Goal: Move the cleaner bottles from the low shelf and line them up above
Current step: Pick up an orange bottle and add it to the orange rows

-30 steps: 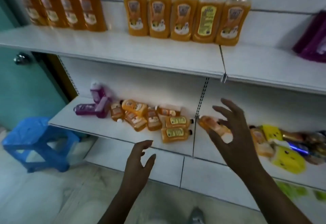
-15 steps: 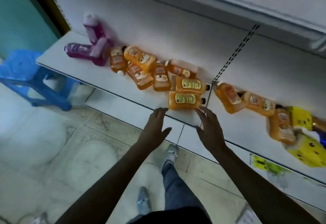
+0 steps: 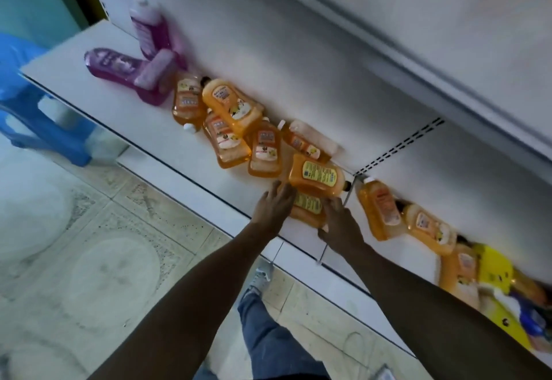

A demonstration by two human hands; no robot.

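Several orange cleaner bottles lie in a heap on the white low shelf [image 3: 119, 95]. At the front edge of the shelf lies one orange bottle [image 3: 307, 210], with a yellow-labelled orange bottle [image 3: 316, 177] just behind it. My left hand [image 3: 273, 207] touches the base end of these two with straight fingers. My right hand [image 3: 340, 225] has its fingers over the front bottle's cap end and its thumb under it. More orange bottles [image 3: 380, 209] lie to the right of the shelf divider.
Three purple bottles [image 3: 110, 64] sit at the shelf's left end, one of them upright. Yellow packs [image 3: 493, 269] crowd the far right. The upper shelf's underside [image 3: 418, 59] overhangs. A blue stool [image 3: 35, 110] stands on the tiled floor at left.
The view dropped from the upper shelf to the low one. Both hands moved forward and down, from mid-air to the front orange bottle, and now touch it at both ends.
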